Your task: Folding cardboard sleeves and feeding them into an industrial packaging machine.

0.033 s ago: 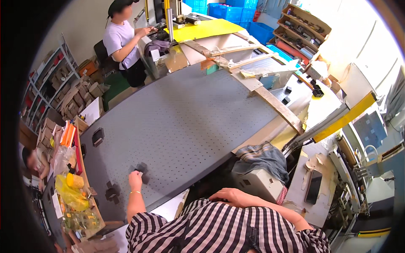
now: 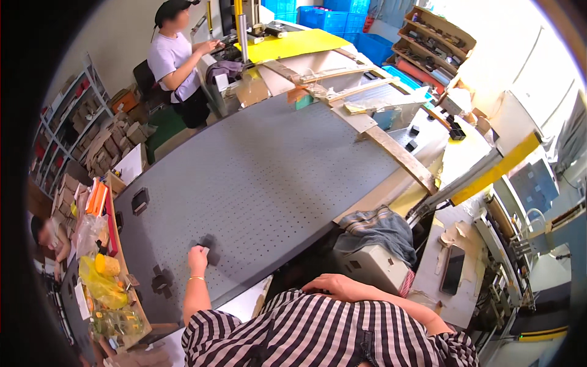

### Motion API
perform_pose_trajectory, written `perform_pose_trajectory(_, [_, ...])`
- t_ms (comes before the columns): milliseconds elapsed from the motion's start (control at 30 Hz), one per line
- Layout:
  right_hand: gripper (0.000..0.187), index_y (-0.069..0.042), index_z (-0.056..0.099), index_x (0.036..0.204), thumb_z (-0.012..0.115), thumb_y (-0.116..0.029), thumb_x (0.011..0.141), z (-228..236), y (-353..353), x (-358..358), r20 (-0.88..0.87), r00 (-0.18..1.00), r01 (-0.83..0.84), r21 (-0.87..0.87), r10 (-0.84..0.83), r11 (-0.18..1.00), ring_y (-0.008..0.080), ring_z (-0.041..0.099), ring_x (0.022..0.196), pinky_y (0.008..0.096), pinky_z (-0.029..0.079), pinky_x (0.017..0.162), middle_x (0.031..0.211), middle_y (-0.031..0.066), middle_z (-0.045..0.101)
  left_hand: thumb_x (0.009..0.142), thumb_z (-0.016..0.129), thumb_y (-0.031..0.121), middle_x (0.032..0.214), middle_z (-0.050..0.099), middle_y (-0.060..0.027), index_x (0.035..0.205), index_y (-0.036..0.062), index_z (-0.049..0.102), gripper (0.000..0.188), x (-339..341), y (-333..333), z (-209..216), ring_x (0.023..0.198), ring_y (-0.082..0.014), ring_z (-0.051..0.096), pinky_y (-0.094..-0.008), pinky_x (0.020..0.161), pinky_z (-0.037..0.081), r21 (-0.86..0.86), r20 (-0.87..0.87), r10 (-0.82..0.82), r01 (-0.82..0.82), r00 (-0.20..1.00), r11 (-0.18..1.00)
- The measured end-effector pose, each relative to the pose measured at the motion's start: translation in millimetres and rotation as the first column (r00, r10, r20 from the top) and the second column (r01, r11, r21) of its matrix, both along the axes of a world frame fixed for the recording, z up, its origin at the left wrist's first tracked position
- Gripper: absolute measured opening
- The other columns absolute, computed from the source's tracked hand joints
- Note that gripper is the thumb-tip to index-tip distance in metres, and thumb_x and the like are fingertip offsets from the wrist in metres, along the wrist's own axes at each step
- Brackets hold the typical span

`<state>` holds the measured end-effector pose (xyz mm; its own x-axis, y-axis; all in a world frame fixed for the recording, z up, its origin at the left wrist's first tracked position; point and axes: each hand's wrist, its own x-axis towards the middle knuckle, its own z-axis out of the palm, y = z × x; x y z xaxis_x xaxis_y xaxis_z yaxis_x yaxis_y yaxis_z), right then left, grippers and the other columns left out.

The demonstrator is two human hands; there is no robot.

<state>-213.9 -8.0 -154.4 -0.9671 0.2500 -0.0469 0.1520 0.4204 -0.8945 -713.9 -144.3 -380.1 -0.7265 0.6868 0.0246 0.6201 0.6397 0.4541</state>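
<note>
My left hand (image 2: pixel 197 262) reaches over the near left part of a grey tabletop dotted with small holes (image 2: pixel 244 177). Its fingers are closed in a pinch, with a small pale edge at the tips; what they hold is too small to make out. A dark patch lies on the surface just beyond the fingertips. Left of that hand sits a dark cross-shaped flat piece (image 2: pixel 162 279). Farther up the left side is a dark square piece (image 2: pixel 140 201). My right hand (image 2: pixel 333 285) rests against my striped shirt at the waist, fingers stretched out, away from the tabletop.
A long shelf with bags and jars (image 2: pixel 113 287) borders the left edge. Right of me are a grey cloth (image 2: pixel 382 235) on a box, a phone (image 2: pixel 453 270) and a yellow-edged metal arm (image 2: pixel 498 171). A wooden frame (image 2: pixel 400 159) crosses the far right. Another person (image 2: pixel 177 67) works beyond.
The view has shifted very slightly. Less of the dark piece shows at my left fingertips; both hands stay in nearly the same place.
</note>
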Motion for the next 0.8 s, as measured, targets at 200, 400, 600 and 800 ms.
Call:
perform_pose_trajectory(200, [0.034,-0.003,0.063,0.118,0.061,-0.026,0.093,17.7,-10.9,63.5,0.004,0.981,0.187,0.194,-0.192,0.963,0.0322,0.061,0.105,0.0401,0.048,0.094,0.11,0.0169,0.066,0.087,0.066,0.009,0.071,0.066,-0.0026,0.083,-0.0044,0.071,0.015,159.1,167.8,85.8,0.061,-0.0097,0.058,-0.0248,0.057,0.048,0.489,0.648,-0.567,0.294,0.508,0.822])
perform_pose_trajectory(400, [0.032,-0.004,0.062,0.12,0.065,-0.009,0.089,50.0,-33.1,201.7,-0.357,0.561,0.827,0.201,-0.747,0.525,0.0248,0.062,0.106,0.0356,0.047,0.094,0.114,0.0121,0.066,0.08,0.077,0.014,0.077,0.067,-0.0037,0.084,0.0043,0.072,0.012,405.1,188.0,283.8,0.068,-0.0125,0.061,-0.0259,0.061,0.048,0.553,0.177,-0.983,0.823,0.038,0.131])
perform_pose_trajectory(600, [0.036,-0.006,0.063,0.121,0.068,-0.018,0.088,70.3,-96.7,309.3,-0.449,0.457,0.877,0.37,-0.768,0.306,0.0289,0.059,0.109,0.0382,0.045,0.095,0.115,0.0127,0.065,0.079,0.078,0.013,0.081,0.067,-0.0052,0.091,0.0069,0.071,0.016,579.9,157.8,334.2,0.072,-0.0165,0.062,-0.0286,0.059,0.049,0.442,-0.068,-0.878,0.775,-0.474,-0.452])
perform_pose_trajectory(800, [0.034,-0.005,0.064,0.119,0.067,-0.023,0.09,60.3,-147.6,394.4,-0.33,0.324,0.946,0.124,-0.886,0.3,0.0266,0.061,0.107,0.0376,0.046,0.095,0.114,0.0116,0.067,0.081,0.075,0.009,0.082,0.068,-0.0048,0.088,0.0057,0.072,0.009,688.9,138.6,358.1,0.078,-0.0177,0.062,-0.03,0.069,0.05,0.501,0.035,-0.753,0.663,-0.657,-0.556])
